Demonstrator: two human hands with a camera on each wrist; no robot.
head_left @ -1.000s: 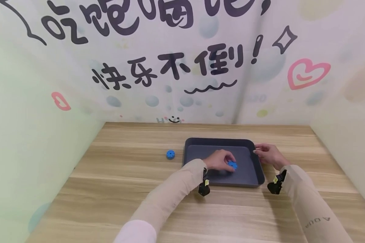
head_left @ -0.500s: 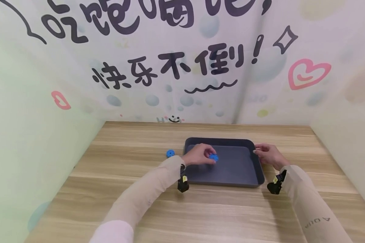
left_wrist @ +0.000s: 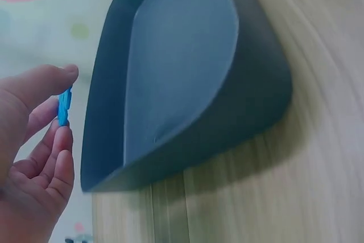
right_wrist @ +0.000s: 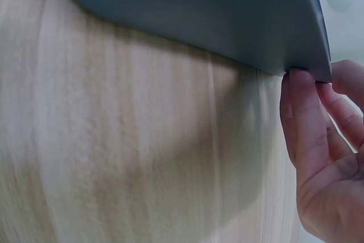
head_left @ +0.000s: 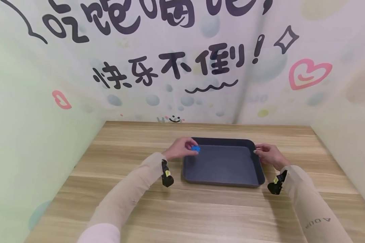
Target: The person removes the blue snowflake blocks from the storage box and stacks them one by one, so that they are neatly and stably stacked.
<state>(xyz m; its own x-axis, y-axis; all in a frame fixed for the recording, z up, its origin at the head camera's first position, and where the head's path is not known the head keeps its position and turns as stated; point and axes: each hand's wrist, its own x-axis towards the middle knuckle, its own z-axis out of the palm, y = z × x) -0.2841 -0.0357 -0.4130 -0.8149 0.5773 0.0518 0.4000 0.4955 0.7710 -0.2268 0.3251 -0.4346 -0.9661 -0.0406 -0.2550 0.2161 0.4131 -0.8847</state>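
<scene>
A dark grey baking tray (head_left: 222, 165) lies on the wooden table. My left hand (head_left: 179, 148) is over the tray's far left corner and pinches a small round blue disc (head_left: 196, 149) between thumb and fingertips. In the left wrist view the same blue disc (left_wrist: 64, 106) appears edge-on, above the tray's rim. At the tray's right side my right hand (head_left: 269, 154) grips the rim, thumb on one face of the wall and fingers on the other, as the right wrist view shows. A second blue disc is almost wholly hidden behind the left hand.
The wood-grain table (head_left: 134, 135) runs back to a printed white backdrop (head_left: 140, 104) with black lettering. Pale side walls (head_left: 33, 152) close in the table on the left and right. Black wrist cameras (head_left: 167, 175) hang below both sleeves.
My left hand has carried the blue disc leftward and back across the tray, from its right half to the far left corner. It now covers the second disc. The right hand stays at the rim.
</scene>
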